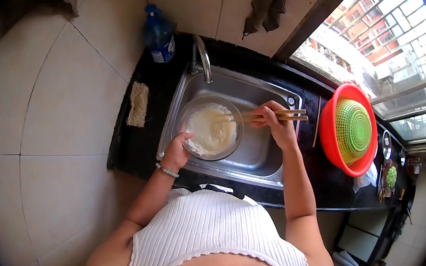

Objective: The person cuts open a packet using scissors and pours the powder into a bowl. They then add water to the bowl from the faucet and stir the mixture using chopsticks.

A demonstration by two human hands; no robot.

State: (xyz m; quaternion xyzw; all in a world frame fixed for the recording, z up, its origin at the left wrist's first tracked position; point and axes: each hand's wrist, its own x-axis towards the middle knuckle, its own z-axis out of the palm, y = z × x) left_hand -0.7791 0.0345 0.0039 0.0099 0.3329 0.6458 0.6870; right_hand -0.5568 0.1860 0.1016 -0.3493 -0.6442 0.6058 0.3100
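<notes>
A clear glass bowl (234,147) with a pale, wet, lumpy mixture (211,130) is held over the left part of the steel sink (263,167). My left hand (177,151) grips the bowl's lower left rim, the thumb over the edge. In my right hand (276,125), closed at the bowl's right side, is a pair of wooden chopsticks (294,115). Their tips reach into the mixture, and their back ends stick out to the right of my fingers.
A curved faucet (204,60) stands behind the bowl. Left of the sink are a blue bottle (161,41) and a loofah pad (138,104). On the right, a red basin (326,135) holds a green strainer (352,130), near a white plastic bag (366,178).
</notes>
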